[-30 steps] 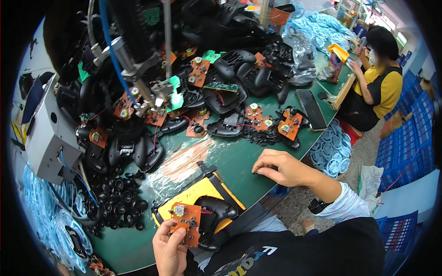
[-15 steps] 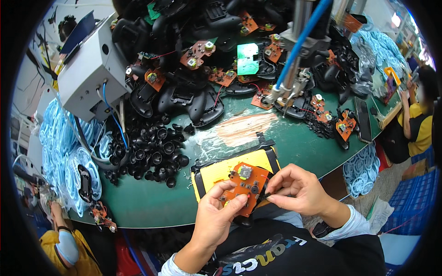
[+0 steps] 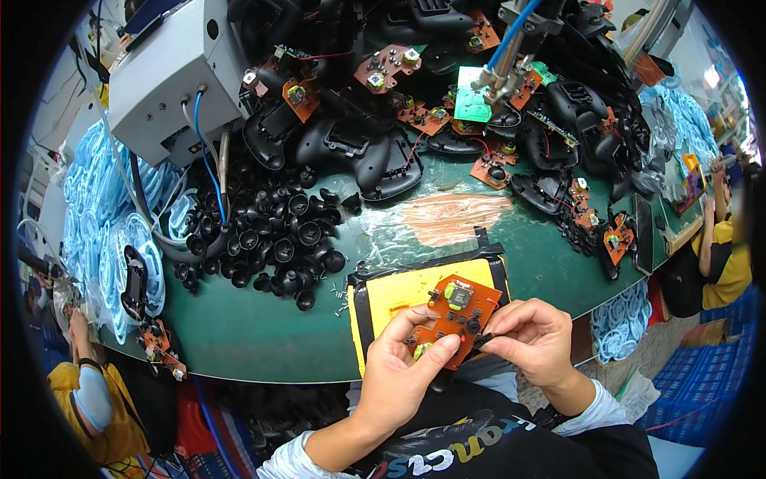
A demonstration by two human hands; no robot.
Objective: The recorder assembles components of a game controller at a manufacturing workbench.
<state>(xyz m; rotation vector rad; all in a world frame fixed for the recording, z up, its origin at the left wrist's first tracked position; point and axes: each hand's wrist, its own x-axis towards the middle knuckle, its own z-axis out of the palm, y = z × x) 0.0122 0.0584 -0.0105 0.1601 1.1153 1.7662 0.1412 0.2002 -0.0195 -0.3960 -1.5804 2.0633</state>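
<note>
An orange circuit board with a square silver-and-green joystick module is held up over a yellow pad edged with black tape. My left hand grips its lower left edge between thumb and fingers. At the board's right edge, my right hand has thumb and forefinger pinched on a small black part. Fingers hide most of that part, so its kind is unclear. A second green-sided module shows beside my left thumb.
Black thumbstick caps lie heaped on the green table. Black controller shells and more orange boards pile up behind. A grey machine box stands left; a metal nozzle hangs above the pile. Co-workers sit at both sides.
My view has shifted, so the table and pad appear farther right. My right fingers have come slightly closer to the board's edge; the left hand keeps its hold.
</note>
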